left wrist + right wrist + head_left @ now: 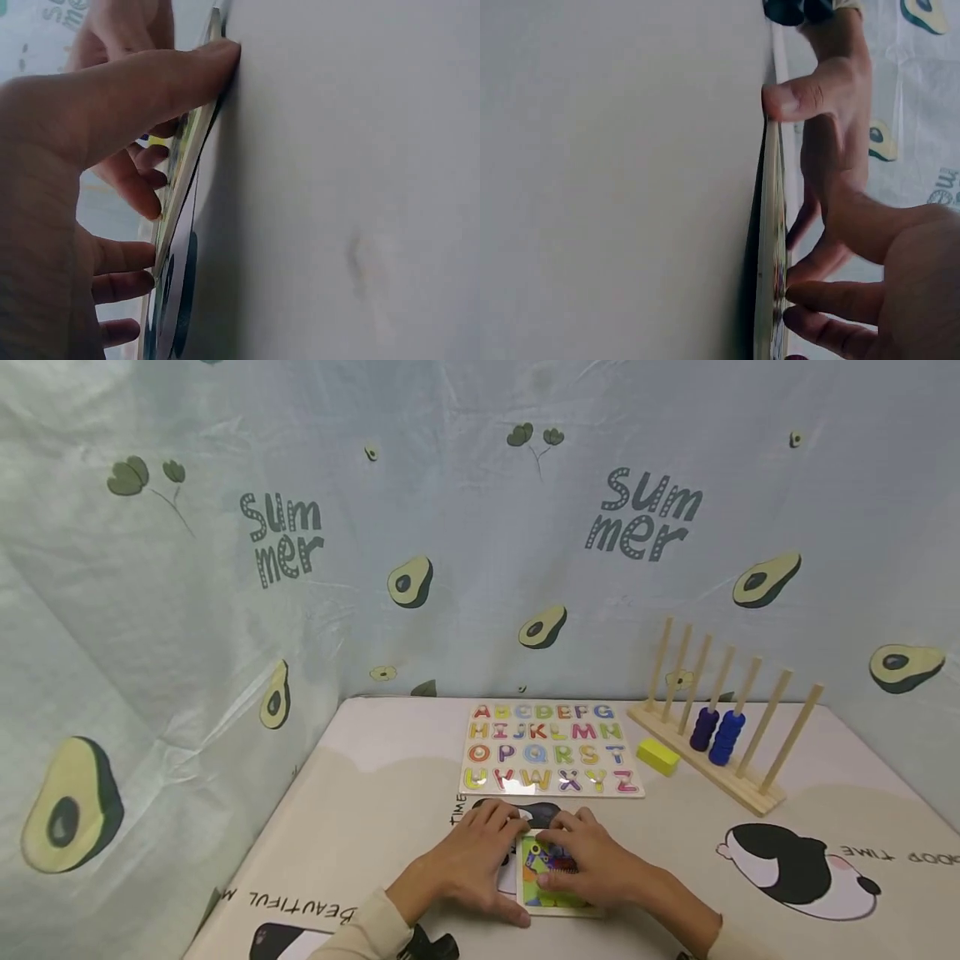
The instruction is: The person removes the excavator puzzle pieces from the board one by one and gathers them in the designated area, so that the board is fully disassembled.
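A small, light-framed picture puzzle [520, 885] with a colourful yellow-green picture lies low over the table, in front of the person. My left hand [474, 860] spans its left side, gripping it with the thumb at the near corner and fingertips by the far corner. In the left wrist view, the puzzle's pale edge [196, 142] shows a dark shadow beneath it. From the right, my right hand [596, 864] reaches over the picture, its bent fingers [832, 300] touching the surface. I cannot tell whether it pinches a piece, as the hand covers that part.
Behind the puzzle lies an alphabet board [551, 750] with coloured letters. A yellow block [657, 757] sits to its right, beside a wooden peg rack [705, 760] with dark blue beads on two pegs. A black object [431, 945] is by the left sleeve. A printed cloth [375, 818] covers the table.
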Motion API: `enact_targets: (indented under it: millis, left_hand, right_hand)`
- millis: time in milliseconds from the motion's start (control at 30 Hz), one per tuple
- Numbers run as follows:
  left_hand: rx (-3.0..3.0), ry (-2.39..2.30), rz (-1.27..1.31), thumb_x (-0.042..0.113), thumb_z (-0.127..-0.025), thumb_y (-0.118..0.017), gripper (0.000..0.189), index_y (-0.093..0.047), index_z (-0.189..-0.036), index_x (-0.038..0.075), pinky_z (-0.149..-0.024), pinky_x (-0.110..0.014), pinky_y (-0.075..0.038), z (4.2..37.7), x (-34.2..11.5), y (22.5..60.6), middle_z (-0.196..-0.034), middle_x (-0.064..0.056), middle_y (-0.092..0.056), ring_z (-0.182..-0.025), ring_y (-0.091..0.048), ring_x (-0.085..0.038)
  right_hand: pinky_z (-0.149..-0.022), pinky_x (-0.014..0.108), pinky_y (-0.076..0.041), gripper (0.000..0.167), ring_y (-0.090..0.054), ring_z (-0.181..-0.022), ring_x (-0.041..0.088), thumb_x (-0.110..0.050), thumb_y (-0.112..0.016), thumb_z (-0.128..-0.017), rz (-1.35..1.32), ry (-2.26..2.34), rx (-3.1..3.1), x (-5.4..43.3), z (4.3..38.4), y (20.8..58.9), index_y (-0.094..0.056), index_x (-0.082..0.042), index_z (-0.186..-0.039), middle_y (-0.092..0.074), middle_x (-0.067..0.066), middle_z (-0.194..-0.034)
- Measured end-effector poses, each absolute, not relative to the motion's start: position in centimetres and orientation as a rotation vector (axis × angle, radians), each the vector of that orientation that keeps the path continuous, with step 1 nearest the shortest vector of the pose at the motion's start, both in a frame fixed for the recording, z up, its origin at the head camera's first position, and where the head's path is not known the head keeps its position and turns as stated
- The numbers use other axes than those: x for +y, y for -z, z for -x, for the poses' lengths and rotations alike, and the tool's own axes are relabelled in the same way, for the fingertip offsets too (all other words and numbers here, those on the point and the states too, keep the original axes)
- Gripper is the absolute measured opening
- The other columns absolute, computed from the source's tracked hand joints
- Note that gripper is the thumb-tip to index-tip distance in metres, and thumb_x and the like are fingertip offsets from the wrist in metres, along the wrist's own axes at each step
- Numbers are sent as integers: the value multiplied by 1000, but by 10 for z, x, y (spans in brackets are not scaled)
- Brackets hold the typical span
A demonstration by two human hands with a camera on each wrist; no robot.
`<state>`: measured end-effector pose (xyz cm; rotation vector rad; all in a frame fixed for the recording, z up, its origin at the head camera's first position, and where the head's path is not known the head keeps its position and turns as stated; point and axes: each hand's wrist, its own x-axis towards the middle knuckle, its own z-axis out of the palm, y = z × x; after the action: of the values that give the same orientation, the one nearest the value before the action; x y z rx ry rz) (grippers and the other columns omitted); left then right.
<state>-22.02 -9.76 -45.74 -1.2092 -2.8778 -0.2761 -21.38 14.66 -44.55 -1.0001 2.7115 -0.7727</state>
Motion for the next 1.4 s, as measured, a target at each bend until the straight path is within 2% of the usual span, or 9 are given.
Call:
enact_targets:
  millis: [267, 533, 700, 767, 867, 933, 1000, 1133, 1400]
  left_hand:
    - [-2898, 439, 1164, 88, -64, -65, 104, -47, -141, 21, -116, -51, -27, 225, -98, 466, -142, 4, -42, -141, -32, -18]
    - [-2822, 412, 1151, 90, -63, -63, 102, -48, -138, 23, -112, -48, -29, 229, -98, 474, -140, 6, -42, -139, -32, -16]
    - [-2810, 407, 1124, 89, -61, -65, 102, -50, -137, 23, -109, -48, -30, 229, -99, 476, -138, 6, -43, -136, -34, -15]
    - [-2812, 398, 1097, 87, -60, -67, 101, -50, -136, 22, -107, -47, -31, 229, -99, 477, -136, 6, -44, -134, -35, -14]
    - [-2812, 392, 1066, 83, -60, -69, 99, -50, -134, 21, -105, -47, -31, 230, -97, 478, -133, 6, -44, -133, -36, -14]
    - [-2816, 401, 1066, 81, -60, -70, 97, -51, -134, 21, -105, -48, -32, 230, -96, 479, -133, 7, -45, -132, -36, -15]
    - [-2822, 406, 1075, 80, -60, -70, 98, -50, -135, 20, -106, -49, -32, 229, -95, 479, -134, 6, -44, -133, -36, -15]
    - [-2835, 407, 1082, 78, -61, -71, 98, -50, -137, 20, -106, -51, -31, 228, -96, 478, -135, 5, -44, -134, -36, -16]
    - [-2845, 412, 1078, 80, -60, -70, 100, -50, -139, 21, -107, -51, -32, 231, -100, 476, -136, 6, -45, -135, -36, -16]
  right_hand:
    - [-81, 33, -37, 53, -38, -98, 13, -51, -69, -93, 941, 760, 2727, 141, 215, 448, -67, -14, -131, -52, -9, -112]
    - [-75, 28, -38, 43, -42, -93, 13, -39, -71, -95, 902, 764, 2737, 133, 220, 447, -71, -10, -127, -51, -9, -103]
    - [-70, 27, -36, 26, -42, -87, 13, -32, -72, -94, 916, 791, 2717, 124, 220, 446, -77, -10, -107, -48, -7, -92]
    - [-68, 27, -35, 16, -42, -84, 13, -28, -73, -94, 930, 794, 2732, 120, 221, 446, -75, -12, -94, -47, -6, -88]
    - [-66, 26, -36, 12, -43, -80, 12, -21, -73, -93, 921, 812, 2767, 115, 223, 445, -72, -12, -84, -48, -5, -85]
    - [-64, 25, -37, 10, -44, -77, 11, -17, -74, -91, 900, 840, 2785, 114, 225, 447, -73, -11, -84, -49, -5, -83]
    - [-63, 25, -38, 10, -45, -76, 10, -17, -75, -90, 858, 859, 2804, 113, 225, 448, -77, -7, -90, -51, -5, -83]
    - [-64, 24, -40, 25, -47, -77, 10, -18, -80, -86, 782, 899, 2840, 110, 226, 451, -79, -3, -106, -55, -7, -85]
    - [-71, 28, -46, 22, -52, -79, 10, -17, -85, -82, 671, 990, 2903, 106, 228, 455, -77, -6, -100, -60, -5, -86]
